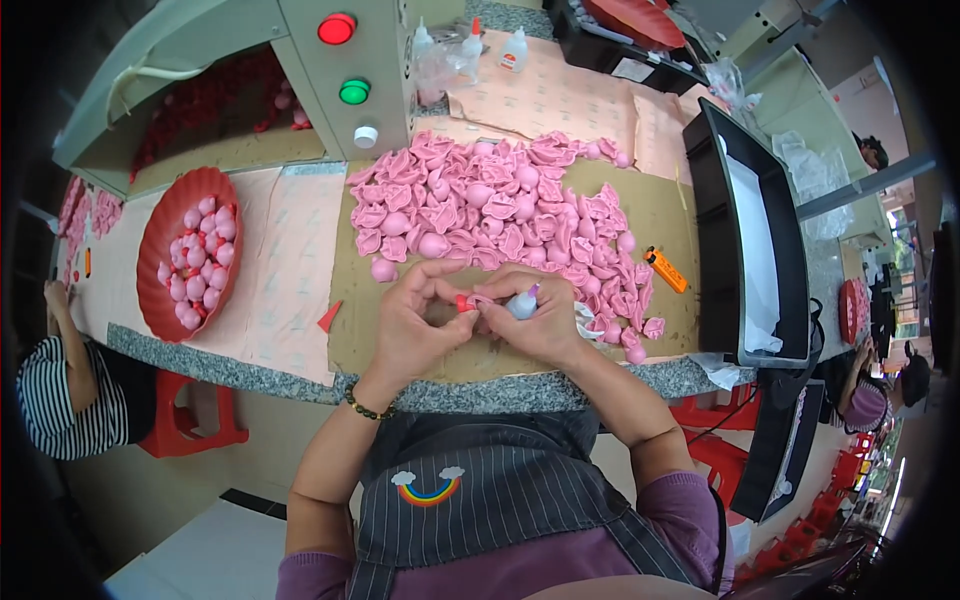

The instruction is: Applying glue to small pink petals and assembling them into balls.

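Note:
My left hand (412,325) pinches a small red piece (462,302) between thumb and fingertips. Its fingers are curled. Against that piece, the fingertips of my right hand (550,330) grip the end of a small pink part (482,298), partly hidden by the fingers. A small glue bottle (522,304) with a purple tip is tucked in my right hand, tip pointing up. Just beyond both hands spreads a heap of pink soft moulded pieces (480,205), some shaped like round balls and others like folded petals. A red scrap (329,316) lies left of my left hand.
A red scalloped bowl (158,290) of pink balls stands left. Behind is a grey machine (345,60) with red and green buttons. An orange cutter (665,270) and a black crate (710,220) are right. Glue bottles (513,50) stand at the back. Another person (75,390) sits far left.

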A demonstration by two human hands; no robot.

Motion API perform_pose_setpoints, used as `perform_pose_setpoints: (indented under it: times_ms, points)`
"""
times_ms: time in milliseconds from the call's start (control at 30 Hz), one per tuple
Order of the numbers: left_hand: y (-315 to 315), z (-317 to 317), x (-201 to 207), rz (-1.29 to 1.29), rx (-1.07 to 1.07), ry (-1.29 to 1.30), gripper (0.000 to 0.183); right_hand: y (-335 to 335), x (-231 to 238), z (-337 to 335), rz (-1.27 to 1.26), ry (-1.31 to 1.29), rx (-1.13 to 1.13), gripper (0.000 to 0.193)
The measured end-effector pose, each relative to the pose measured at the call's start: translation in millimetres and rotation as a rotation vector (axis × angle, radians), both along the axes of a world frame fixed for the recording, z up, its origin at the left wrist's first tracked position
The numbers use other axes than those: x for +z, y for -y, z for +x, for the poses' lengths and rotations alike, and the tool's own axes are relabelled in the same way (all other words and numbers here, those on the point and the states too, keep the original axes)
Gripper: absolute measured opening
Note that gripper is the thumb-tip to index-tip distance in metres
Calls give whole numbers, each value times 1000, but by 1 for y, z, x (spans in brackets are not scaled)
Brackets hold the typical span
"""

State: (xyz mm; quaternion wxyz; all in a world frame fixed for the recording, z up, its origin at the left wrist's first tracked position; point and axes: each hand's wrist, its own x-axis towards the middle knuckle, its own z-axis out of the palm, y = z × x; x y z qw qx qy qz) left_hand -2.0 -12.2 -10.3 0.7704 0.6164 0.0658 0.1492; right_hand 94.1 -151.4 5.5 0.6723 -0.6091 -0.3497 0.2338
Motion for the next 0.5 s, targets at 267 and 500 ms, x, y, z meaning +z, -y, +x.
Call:
perform_pose_setpoints:
  times_ms: [267,500]
  points:
    - [-3,-2,8,-192,108,40,47,11,24,25,-90,182,-96,16]
    - [-9,-1,2,-441,37,47,41,17,47,53,-56,127,-253,27]
